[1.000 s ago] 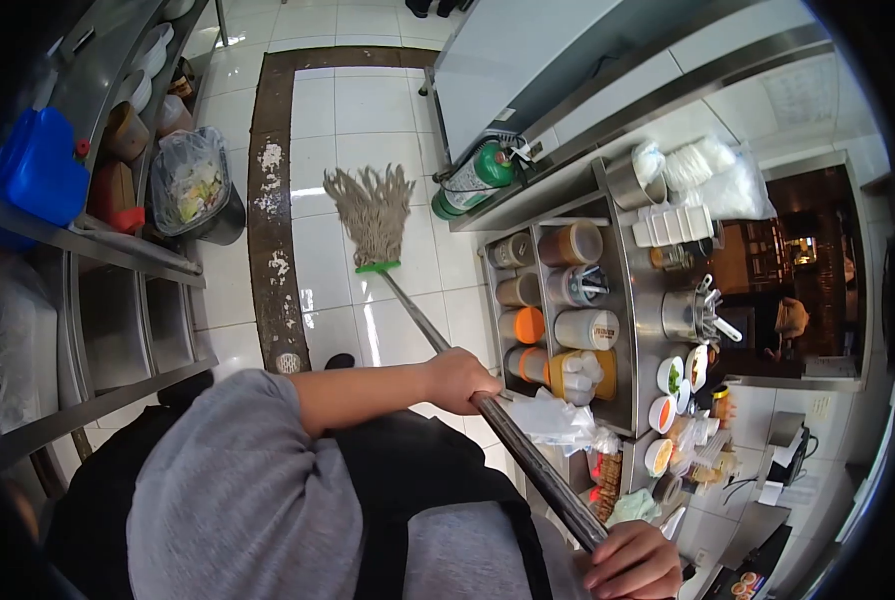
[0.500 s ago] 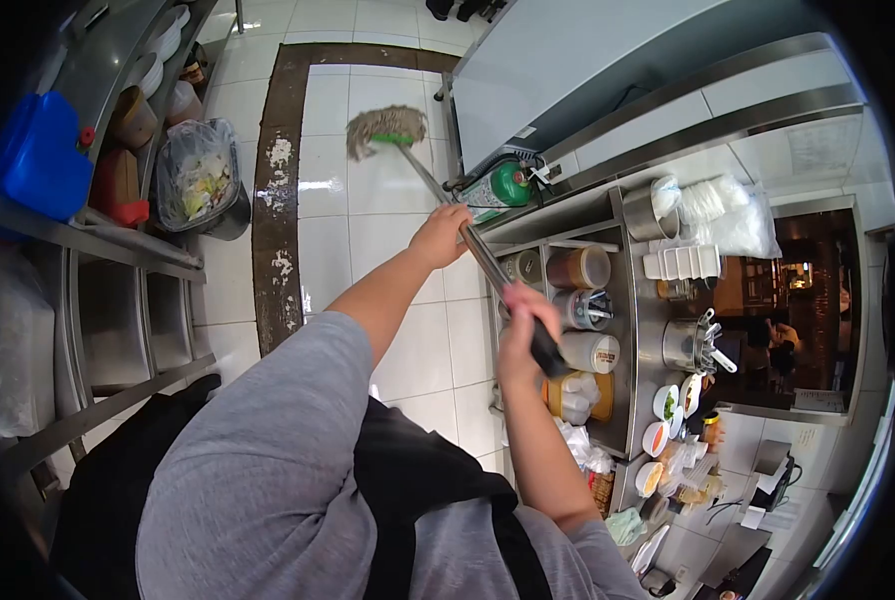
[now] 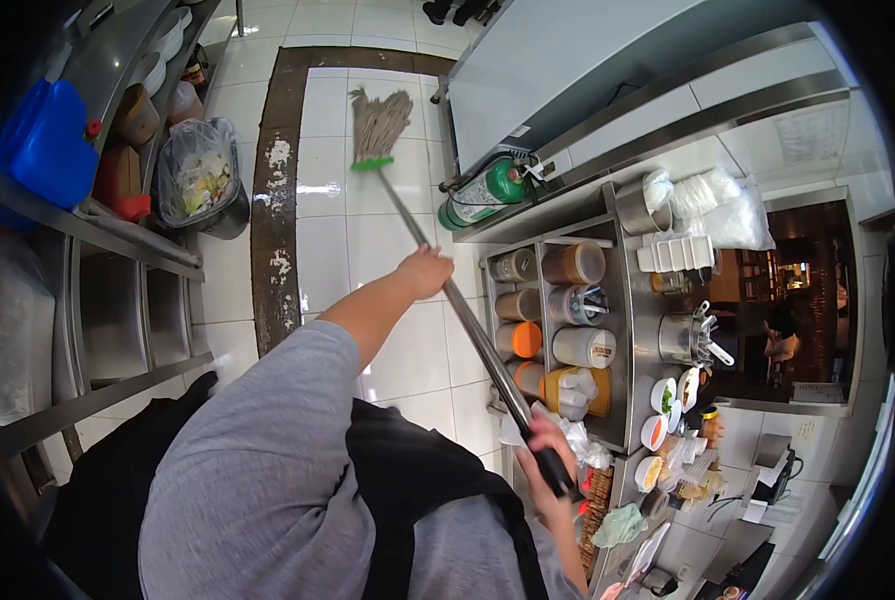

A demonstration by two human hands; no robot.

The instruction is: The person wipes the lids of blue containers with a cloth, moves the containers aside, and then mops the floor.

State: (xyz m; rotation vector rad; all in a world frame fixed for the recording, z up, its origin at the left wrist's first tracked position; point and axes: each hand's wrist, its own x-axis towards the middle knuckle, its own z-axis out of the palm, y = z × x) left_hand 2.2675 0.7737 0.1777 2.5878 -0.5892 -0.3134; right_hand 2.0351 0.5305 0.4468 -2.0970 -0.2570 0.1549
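Observation:
A mop (image 3: 480, 345) with a metal handle slants across the middle of the view. Its grey string head (image 3: 382, 122) trails on the white tiles, strands pointing away from me, below a green clamp (image 3: 373, 163). My left hand (image 3: 426, 273) is closed around the handle partway along. Nearer my body, my right hand (image 3: 550, 458) grips the black end (image 3: 554, 472) of the handle; it is slightly blurred.
A lined bin (image 3: 200, 180) with food scraps stands left, beside metal shelving. A green gas cylinder (image 3: 488, 192) is right of the mop. Shelves of jars (image 3: 578, 305) and a counter with small bowls (image 3: 654, 432) line the right. A brown strip (image 3: 276, 210) crosses the floor.
Both hands have drawn the mop back towards my body. The clamp has come nearer and the strands now stretch out behind it. My right hand has dropped lower in view.

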